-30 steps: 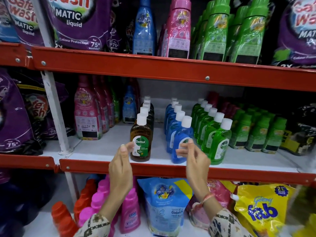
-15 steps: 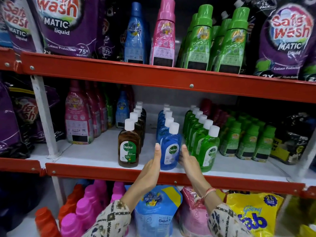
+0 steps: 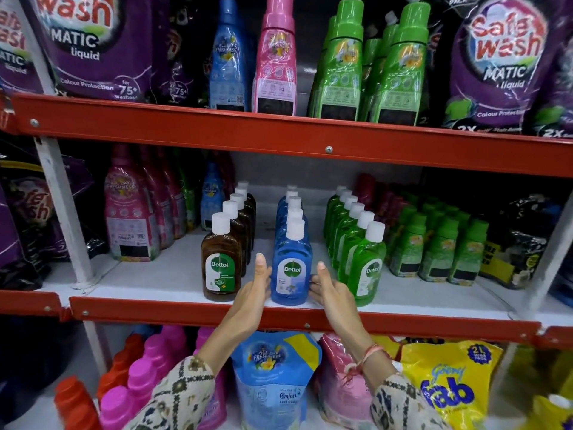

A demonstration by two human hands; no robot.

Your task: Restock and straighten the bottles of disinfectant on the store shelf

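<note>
Three rows of white-capped Dettol disinfectant bottles run front to back on the middle shelf (image 3: 145,283). They are a brown row (image 3: 220,265), a blue row and a green row (image 3: 367,271). My left hand (image 3: 252,293) lies flat against the left side of the front blue bottle (image 3: 291,274). My right hand (image 3: 330,290) presses its right side, fingertips curled on the bottle. The bottle stands upright at the shelf's front edge, label facing me, clasped between both hands.
Pink fabric conditioner bottles (image 3: 130,218) stand left of the brown row, small green bottles (image 3: 440,249) right of the green row. A red shelf beam (image 3: 310,138) runs overhead with tall bottles and purple pouches. Below sit refill pouches (image 3: 273,380) and a yellow bag (image 3: 446,386).
My left hand left the brown bottle and moved right. Both hands have closed in on the sides of the front blue bottle, which now stands squarer in its row.
</note>
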